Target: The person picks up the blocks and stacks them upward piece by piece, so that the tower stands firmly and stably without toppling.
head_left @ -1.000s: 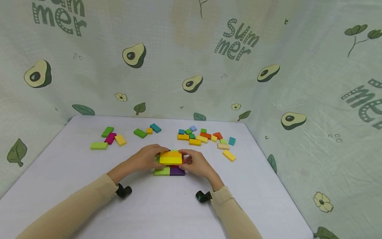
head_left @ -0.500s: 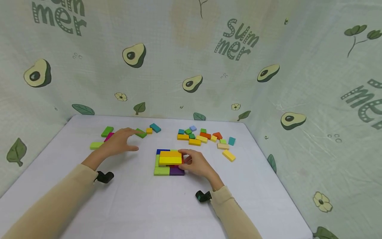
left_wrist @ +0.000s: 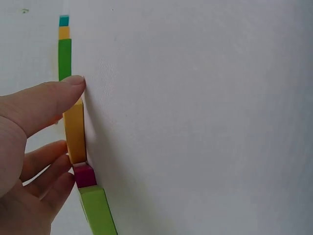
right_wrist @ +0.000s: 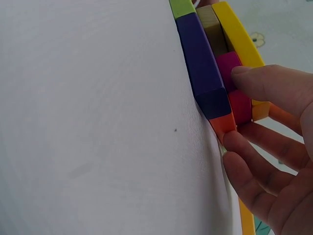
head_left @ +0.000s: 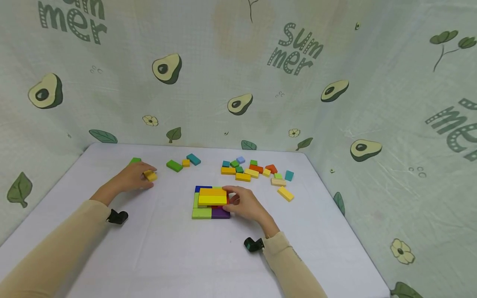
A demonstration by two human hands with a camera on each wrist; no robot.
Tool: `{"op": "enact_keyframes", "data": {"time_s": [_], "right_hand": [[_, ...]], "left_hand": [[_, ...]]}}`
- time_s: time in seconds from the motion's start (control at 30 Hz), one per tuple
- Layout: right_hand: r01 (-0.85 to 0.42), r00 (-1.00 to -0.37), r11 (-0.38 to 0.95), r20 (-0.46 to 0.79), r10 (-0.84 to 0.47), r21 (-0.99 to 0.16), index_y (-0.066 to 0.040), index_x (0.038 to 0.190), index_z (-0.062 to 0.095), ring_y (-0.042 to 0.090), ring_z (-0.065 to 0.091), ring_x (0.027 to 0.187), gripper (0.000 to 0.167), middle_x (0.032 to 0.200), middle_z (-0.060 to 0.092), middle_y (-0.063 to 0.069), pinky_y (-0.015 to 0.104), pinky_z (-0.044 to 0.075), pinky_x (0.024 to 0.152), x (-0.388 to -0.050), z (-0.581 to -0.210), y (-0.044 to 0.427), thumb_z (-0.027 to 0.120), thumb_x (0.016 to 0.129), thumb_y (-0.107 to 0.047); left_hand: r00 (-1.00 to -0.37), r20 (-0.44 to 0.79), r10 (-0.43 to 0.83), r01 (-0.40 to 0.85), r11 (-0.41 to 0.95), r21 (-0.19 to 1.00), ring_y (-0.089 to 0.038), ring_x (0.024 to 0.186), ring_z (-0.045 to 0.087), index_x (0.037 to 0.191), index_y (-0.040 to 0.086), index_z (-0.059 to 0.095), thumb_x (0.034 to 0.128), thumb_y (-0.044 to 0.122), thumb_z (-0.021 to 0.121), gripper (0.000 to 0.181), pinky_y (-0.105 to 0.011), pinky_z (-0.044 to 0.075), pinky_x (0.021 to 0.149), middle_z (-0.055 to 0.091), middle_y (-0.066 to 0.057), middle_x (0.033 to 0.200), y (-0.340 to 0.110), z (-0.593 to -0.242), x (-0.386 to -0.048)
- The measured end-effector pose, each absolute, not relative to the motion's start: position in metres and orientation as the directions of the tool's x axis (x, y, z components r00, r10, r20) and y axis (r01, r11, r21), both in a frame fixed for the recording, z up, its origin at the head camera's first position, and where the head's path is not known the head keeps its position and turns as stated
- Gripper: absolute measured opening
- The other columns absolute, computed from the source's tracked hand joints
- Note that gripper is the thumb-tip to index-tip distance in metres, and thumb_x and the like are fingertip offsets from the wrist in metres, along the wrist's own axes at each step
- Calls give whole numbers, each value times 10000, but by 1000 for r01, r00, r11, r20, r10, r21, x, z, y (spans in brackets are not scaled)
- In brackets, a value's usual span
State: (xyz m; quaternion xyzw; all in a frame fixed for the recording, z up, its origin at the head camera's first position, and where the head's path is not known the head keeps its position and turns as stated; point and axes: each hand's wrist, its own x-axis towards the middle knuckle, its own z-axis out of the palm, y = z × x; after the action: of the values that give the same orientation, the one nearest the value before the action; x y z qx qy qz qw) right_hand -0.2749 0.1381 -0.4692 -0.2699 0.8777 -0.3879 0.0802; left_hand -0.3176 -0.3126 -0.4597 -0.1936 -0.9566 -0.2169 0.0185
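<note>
In the head view my left hand (head_left: 130,179) is at a yellow-orange block (head_left: 150,176) on the left, index finger at its far side. The left wrist view shows the thumb of that hand (left_wrist: 34,127) apart from the block (left_wrist: 75,132), with other fingers behind it. My right hand (head_left: 246,203) holds the right end of a layered block stack (head_left: 201,213), two yellow blocks (head_left: 212,200) on top. From the right wrist view, the thumb of this hand (right_wrist: 269,132) touches a magenta block (right_wrist: 228,71), beside a purple block (right_wrist: 203,63); other fingertips touch the stack's side.
A green block (head_left: 135,160) lies behind my left hand. Further right are a green block (head_left: 174,166), a small orange block (head_left: 186,163) and a teal block (head_left: 193,159). Several mixed blocks lie at the back right, with a yellow block (head_left: 285,194) nearer.
My left hand has left the stack and moved left to the yellow-orange block, covering the magenta and light green blocks in the head view. My right hand has stayed at the stack.
</note>
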Motion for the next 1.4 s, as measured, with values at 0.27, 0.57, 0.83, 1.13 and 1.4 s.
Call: {"op": "enact_keyframes", "data": {"time_s": [0.27, 0.57, 0.83, 1.13, 1.4], "right_hand": [[-417, -838, 551, 72, -540, -722, -192, 1513, 592, 174, 670, 1029, 595, 1363, 674, -1, 320, 608, 903, -274, -471, 139, 814, 964, -261], [-413, -839, 539, 76, -539, -734, -189, 1511, 594, 176, 673, 1032, 593, 1367, 673, 0, 322, 610, 909, -275, -471, 140, 815, 964, -249], [-419, -837, 542, 79, -541, -729, -185, 1509, 595, 167, 670, 1029, 588, 1369, 674, -4, 310, 610, 904, -275, -470, 139, 812, 967, -251], [-421, -838, 552, 77, -540, -720, -192, 1513, 592, 163, 668, 1024, 593, 1356, 676, -7, 303, 609, 901, -275, -469, 139, 813, 966, -254], [-426, -835, 553, 77, -544, -716, -194, 1516, 589, 163, 667, 1024, 599, 1359, 676, -5, 299, 608, 897, -276, -470, 139, 814, 965, -258]], "left_hand": [[-914, 121, 388, 403, 829, 388, -491, 1264, 570, 1310, -47, 701, 902, 138, 839, 469, -654, 489, 1061, 658, -299, 1337, -309, -459, -316], [-911, 127, 392, 409, 826, 386, -475, 1280, 567, 1293, -1, 724, 908, 130, 835, 422, -658, 470, 1083, 664, -268, 1341, -306, -461, -315], [-894, 143, 424, 445, 806, 391, -478, 1293, 565, 1263, 25, 732, 923, 137, 830, 371, -677, 445, 1095, 665, -243, 1342, -303, -460, -314], [-934, 92, 345, 351, 845, 403, -412, 1134, 623, 1442, -84, 569, 914, 194, 842, 657, -640, 511, 1015, 652, -302, 1302, -300, -459, -313], [-947, 74, 313, 313, 848, 429, -327, 1033, 616, 1388, -111, 608, 910, 217, 851, 629, -526, 555, 928, 670, -245, 1212, -301, -464, -314]]}}
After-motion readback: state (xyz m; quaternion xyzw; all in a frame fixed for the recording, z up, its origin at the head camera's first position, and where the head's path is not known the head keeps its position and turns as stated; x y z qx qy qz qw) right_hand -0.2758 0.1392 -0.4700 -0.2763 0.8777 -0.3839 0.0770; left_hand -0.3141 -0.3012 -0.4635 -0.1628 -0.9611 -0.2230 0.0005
